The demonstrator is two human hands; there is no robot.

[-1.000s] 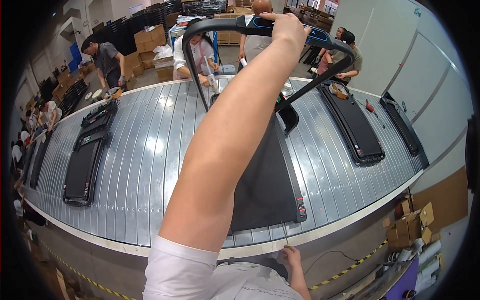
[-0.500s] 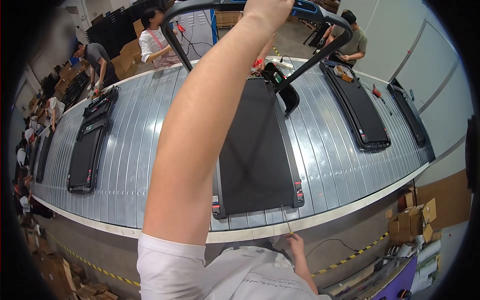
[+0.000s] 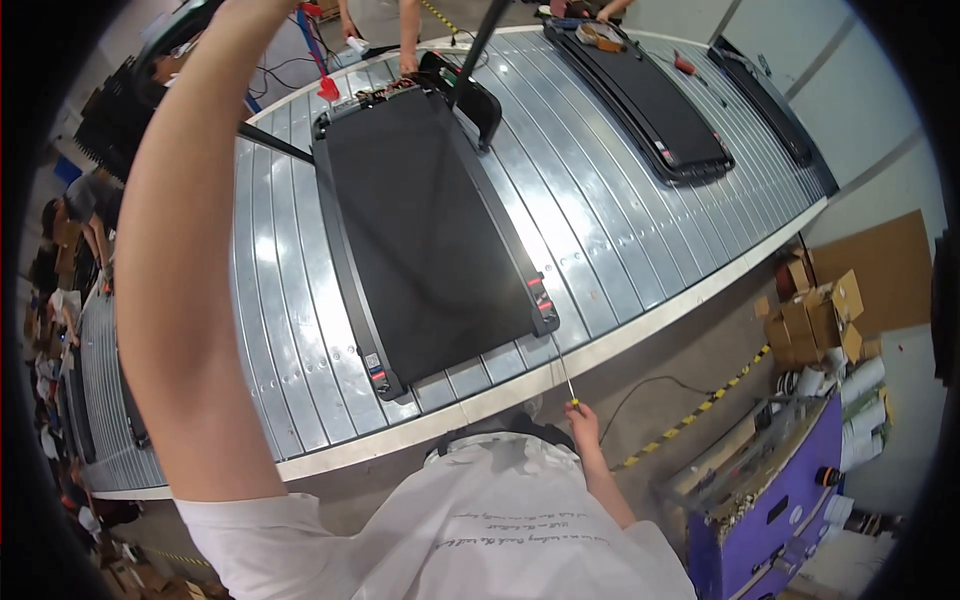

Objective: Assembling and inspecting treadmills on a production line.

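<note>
Treadmill lies flat on the table, w/ its long side running away from the person, tipped a bit to the left at the far end. Near end sits close to the table's front edge. Its belt is black, flat & dull, w/ a black frame around it and small red tags at the near corners. Black bars rise up from the far end.

Left hand is up past the top of the picture, only the bare left arm shows, so can't tell how its fingers sit. The arm crosses over the left part of the table and hides some of it.

Right hand is low by the table's front edge, fingers pinched on the yellow handle of a thin screwdriver. The metal tip points up toward the treadmill's near right corner.

Table is shiny silver metal w/ long ribs. More treadmills lie further right. Other people stand at the far side. Brown boxes and a purple cart sit on the floor at right.
</note>
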